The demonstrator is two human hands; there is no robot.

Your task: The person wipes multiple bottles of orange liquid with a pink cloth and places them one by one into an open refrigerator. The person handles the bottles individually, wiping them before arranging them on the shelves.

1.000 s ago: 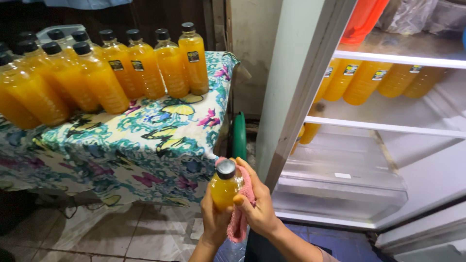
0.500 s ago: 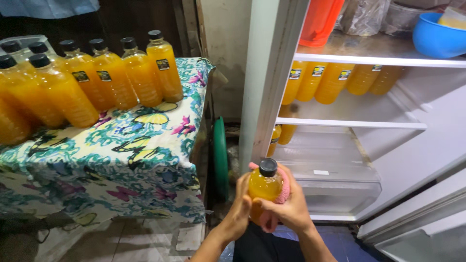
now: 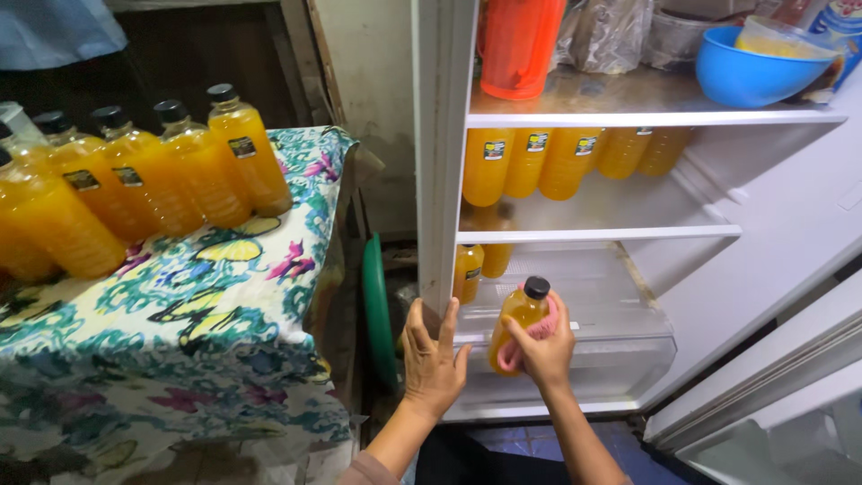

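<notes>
My right hand [image 3: 544, 348] grips a small bottle of orange juice [image 3: 518, 321] with a black cap, together with a pink cloth [image 3: 530, 339] wrapped around it. The bottle is held in front of the lower part of an open fridge [image 3: 593, 224]. My left hand [image 3: 431, 355] is open, fingers spread, resting against the fridge's left frame just beside the bottle. Several more orange bottles [image 3: 566, 160] stand on the fridge's middle shelf, and two [image 3: 478, 266] on the shelf below.
A table with a flowered cloth [image 3: 206, 314] stands to the left, carrying several orange bottles [image 3: 153, 184]. A green round object [image 3: 377, 305] leans between table and fridge. The top shelf holds an orange jug [image 3: 519, 45] and a blue bowl [image 3: 750, 72]. The fridge door [image 3: 790, 395] hangs open at right.
Both hands held the bottle low near the table's edge; now the left hand has let go and rests on the fridge frame, while the right has carried the bottle toward the fridge.
</notes>
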